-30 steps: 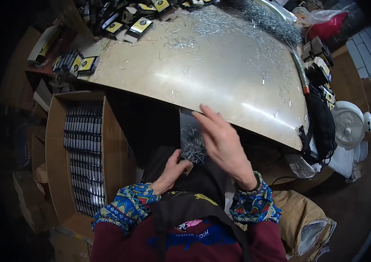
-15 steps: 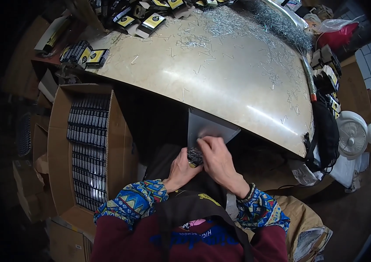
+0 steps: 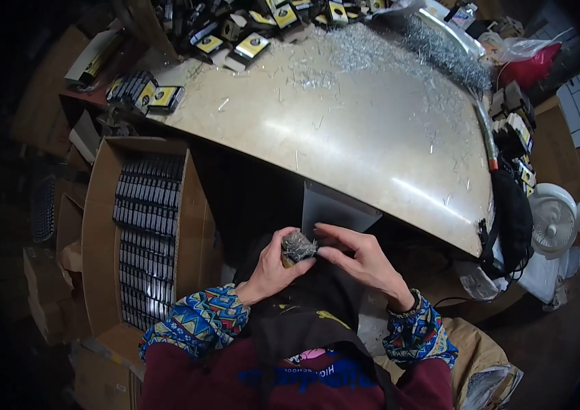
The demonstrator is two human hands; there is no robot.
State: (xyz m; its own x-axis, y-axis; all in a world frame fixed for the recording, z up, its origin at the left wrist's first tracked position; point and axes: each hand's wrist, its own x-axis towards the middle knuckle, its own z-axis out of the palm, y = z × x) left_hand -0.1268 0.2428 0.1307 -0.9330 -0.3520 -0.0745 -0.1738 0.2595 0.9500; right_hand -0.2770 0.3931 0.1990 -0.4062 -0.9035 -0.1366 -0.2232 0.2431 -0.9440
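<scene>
Both hands are closed around one small grey wad of metal staples (image 3: 298, 244), left hand (image 3: 273, 268) cupping underneath, right hand (image 3: 362, 258) pinching its side.

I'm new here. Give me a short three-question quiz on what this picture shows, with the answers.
1. True or false: the left hand holds a small bundle of metal pieces.
2. Where does the open carton of packed black boxes stand? A) to the person's left, beside the table B) on the table C) behind the fan
3. Fill in: the right hand's fingers touch the ____.

Key
1. True. The bundle sits in the left hand's grip, below the table's near edge.
2. A.
3. Bundle. The fingertips meet it from the right; a grey sheet stands just behind the hands.
</scene>
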